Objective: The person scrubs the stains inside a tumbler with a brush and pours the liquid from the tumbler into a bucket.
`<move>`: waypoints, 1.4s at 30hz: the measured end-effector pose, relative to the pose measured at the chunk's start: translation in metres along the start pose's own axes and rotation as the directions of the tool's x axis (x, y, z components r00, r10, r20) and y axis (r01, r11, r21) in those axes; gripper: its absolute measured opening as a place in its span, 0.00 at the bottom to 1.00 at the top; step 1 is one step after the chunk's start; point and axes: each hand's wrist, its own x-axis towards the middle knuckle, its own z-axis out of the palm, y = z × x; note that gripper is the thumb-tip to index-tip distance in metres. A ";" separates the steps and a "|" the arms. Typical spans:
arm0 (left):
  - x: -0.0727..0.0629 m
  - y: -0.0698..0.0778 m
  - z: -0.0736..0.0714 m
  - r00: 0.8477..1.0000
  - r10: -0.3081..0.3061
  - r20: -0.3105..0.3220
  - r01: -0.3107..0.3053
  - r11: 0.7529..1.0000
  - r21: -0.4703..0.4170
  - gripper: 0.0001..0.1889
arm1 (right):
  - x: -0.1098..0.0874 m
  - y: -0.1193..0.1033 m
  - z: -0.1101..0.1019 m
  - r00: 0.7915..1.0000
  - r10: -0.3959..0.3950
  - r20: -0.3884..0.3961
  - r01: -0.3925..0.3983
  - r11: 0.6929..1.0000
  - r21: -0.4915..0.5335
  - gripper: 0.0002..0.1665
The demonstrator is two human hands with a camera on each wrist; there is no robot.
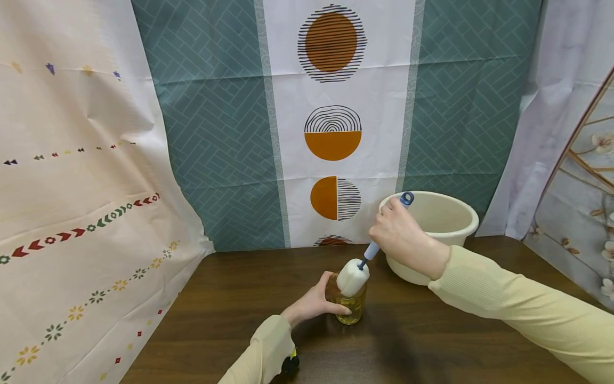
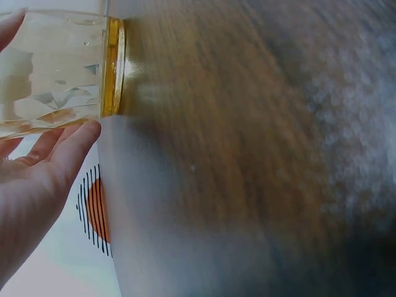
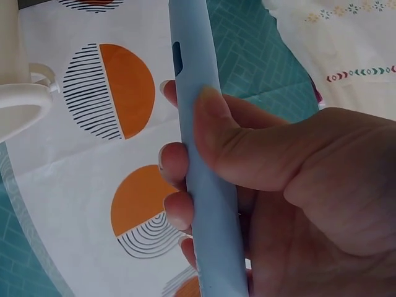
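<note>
An amber drinking glass with a faceted lower part stands just left of the basin, in my left hand. The thumb lies along its near side and the fingers reach behind it. My right hand grips the blue handle of a sponge bottle brush, thumb on one side and fingers wrapped round the other. The brush tilts down to the left, its white sponge head partly inside the glass mouth. In the left wrist view the glass wall shows, with its thick base close to the tabletop.
A cream plastic basin stands at the back right, behind my right hand. The dark wooden table runs back to patterned curtains. A small black and yellow item sits by my left sleeve.
</note>
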 end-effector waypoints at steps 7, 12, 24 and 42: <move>0.000 -0.001 0.000 1.000 0.003 -0.002 -0.003 1.000 0.005 0.38 | -0.002 0.000 -0.003 1.000 -0.007 0.002 0.007 1.000 0.003 0.15; -0.001 0.001 0.000 1.000 0.019 -0.002 -0.019 1.000 -0.005 0.37 | -0.003 0.000 -0.007 1.000 -0.014 0.011 0.014 1.000 0.008 0.14; -0.001 0.001 0.000 1.000 -0.004 -0.008 0.004 1.000 0.013 0.39 | -0.004 0.000 -0.012 0.999 -0.047 0.010 0.047 0.999 0.023 0.13; 0.001 -0.001 0.000 1.000 0.005 -0.004 -0.005 1.000 0.000 0.38 | -0.006 0.000 0.000 0.994 -0.111 0.001 0.111 0.993 0.048 0.13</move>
